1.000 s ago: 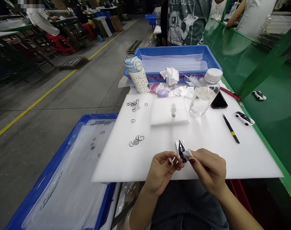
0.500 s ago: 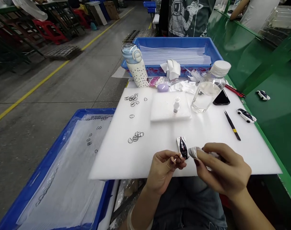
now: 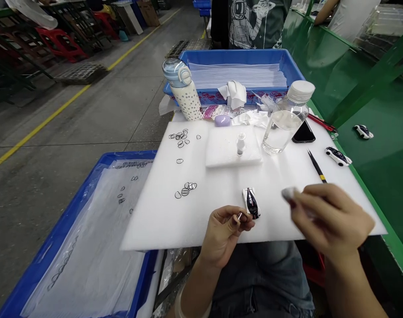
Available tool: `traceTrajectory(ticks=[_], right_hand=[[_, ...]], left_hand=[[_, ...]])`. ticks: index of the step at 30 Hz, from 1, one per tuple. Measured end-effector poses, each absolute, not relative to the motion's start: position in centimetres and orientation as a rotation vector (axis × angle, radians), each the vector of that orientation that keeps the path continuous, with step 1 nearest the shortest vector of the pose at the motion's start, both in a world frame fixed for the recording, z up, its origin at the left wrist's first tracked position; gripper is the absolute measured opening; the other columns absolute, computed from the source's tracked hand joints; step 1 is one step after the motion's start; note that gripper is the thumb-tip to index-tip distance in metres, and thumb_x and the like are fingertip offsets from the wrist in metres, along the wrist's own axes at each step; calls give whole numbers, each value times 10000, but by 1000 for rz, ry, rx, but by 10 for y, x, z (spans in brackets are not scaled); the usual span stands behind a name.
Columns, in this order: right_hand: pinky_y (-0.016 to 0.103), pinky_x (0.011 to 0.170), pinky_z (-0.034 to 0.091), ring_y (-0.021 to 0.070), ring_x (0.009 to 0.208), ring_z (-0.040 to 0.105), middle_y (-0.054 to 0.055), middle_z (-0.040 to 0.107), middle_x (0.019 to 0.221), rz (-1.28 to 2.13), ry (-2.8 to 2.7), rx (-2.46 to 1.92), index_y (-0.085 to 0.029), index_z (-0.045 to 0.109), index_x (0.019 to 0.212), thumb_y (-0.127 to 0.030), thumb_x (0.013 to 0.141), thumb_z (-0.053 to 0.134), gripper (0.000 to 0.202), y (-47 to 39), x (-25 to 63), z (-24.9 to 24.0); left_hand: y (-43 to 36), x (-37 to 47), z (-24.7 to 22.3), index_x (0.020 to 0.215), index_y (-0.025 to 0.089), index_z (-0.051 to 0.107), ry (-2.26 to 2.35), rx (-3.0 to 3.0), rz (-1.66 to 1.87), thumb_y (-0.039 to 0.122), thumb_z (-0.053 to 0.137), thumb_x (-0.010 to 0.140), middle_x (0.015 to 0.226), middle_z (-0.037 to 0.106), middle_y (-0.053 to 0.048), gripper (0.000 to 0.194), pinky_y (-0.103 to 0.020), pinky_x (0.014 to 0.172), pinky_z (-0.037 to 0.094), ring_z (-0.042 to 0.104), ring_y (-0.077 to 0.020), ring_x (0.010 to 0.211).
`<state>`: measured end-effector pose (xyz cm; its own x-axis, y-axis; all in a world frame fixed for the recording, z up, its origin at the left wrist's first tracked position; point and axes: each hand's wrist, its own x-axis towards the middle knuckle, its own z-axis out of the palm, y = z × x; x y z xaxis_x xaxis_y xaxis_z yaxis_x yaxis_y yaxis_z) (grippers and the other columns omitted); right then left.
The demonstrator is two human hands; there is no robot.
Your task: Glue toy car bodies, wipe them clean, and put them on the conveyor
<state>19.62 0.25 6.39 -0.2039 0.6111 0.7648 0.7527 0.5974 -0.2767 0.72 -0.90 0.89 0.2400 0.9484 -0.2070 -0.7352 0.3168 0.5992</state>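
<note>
Near the front edge of the white foam board (image 3: 155, 225), my left hand (image 3: 221, 236) pinches a small dark ring (image 3: 240, 216) between thumb and fingertips; the fingers cover part of it. My right hand (image 3: 334, 221), blurred by motion, is closed on a wad of white cloth (image 3: 289, 193) to the right of it, over the board. A small black-and-white toy car (image 3: 251, 202) lies just beyond my left fingertips. Several thin black rings (image 3: 185, 190) lie loosely on the board's left side, with more (image 3: 180, 136) farther back.
A clear bottle (image 3: 284, 128), a dotted flask (image 3: 188, 99), a phone (image 3: 304, 132), tweezers (image 3: 316, 165) and a small vial on a foam block (image 3: 221, 150) stand or lie around. Blue trays (image 3: 128, 155) are left and behind. Another toy car (image 3: 338, 156) lies right. A person stands beyond.
My right hand has moved right, away from my left hand, with the white cloth still in it. My left hand keeps its pinch on the ring, which has turned slightly.
</note>
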Motion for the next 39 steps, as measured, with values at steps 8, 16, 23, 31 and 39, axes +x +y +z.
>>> traceTrajectory(ticks=[8,16,23,31,39], right_hand=[[243,463,418,105,575,554,11,612,735,373,-1730,-1171,-195,723,881,-118,880,641,112,9,189,27],[234,564,462,101,656,582,8,606,770,525,-1718,-1309,-175,717,895,-158,891,650,70,7,184,12],[249,601,489,120,704,635,15,630,842,662,-1852,-1364,-183,705,945,-193,885,654,80,8,186,11],[257,597,479,126,690,625,18,631,843,662,-1870,-1382,-192,695,941,-205,894,641,73,10,186,12],[253,588,467,120,676,624,8,628,832,615,-1901,-1383,-183,673,914,-206,885,657,40,10,185,11]], left_hand=[[-5,-10,7,919,226,785,1167,1409,1432,161,813,802,862,771,-10,137,-172,763,596,724,-116,795],[-8,10,-1,1030,78,709,1293,2322,1366,45,701,866,889,710,-85,167,-301,734,587,667,-173,801],[-5,8,1,1043,129,731,1481,2082,1236,167,747,856,981,685,-85,192,-319,817,597,671,-198,917],[-3,2,2,1137,179,715,1484,1889,1149,152,698,866,1233,688,-98,273,-424,1007,553,651,-238,1134],[-2,5,4,1096,193,716,1473,1865,1120,125,685,847,1190,700,-82,260,-437,962,562,648,-241,1100]])
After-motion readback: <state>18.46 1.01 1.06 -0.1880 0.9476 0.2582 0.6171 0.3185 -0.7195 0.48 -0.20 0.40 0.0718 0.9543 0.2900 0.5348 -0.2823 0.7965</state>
